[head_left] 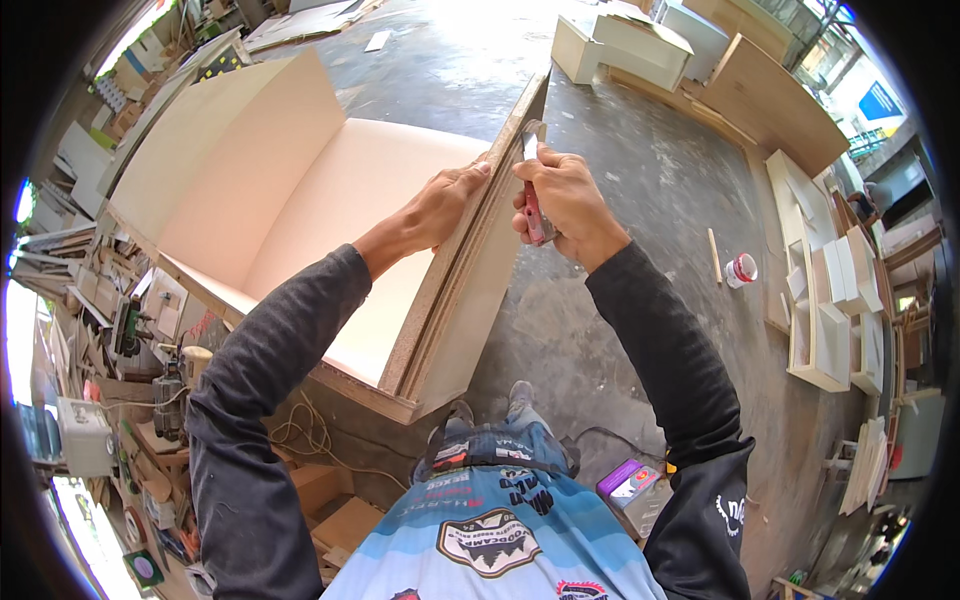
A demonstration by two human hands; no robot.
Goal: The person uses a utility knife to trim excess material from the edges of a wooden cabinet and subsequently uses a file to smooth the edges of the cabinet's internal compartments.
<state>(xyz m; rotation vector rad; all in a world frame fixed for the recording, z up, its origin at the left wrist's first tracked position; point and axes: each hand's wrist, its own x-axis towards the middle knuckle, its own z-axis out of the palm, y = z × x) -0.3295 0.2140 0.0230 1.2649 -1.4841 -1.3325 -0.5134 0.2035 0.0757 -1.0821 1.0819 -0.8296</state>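
A large open wooden cabinet box [240, 180] with pale inner faces stands before me, its bare particleboard edge [455, 255] running away from me. My left hand [445, 205] grips this panel from the inner side, thumb along the top edge and the other fingers partly hidden behind the hand. On the outer side, my right hand [575, 200] is closed around a red-handled knife [535, 212]. Its flat metal blade points away from me and lies against the panel's edge near the far corner.
On the concrete floor to the right are a small white-and-red tub [740, 270] and a thin wooden stick [714, 256]. White cabinet parts [820, 340] line the right side. A purple box [632, 482] sits beside my legs. Cables [305, 432] and wood scraps crowd the left.
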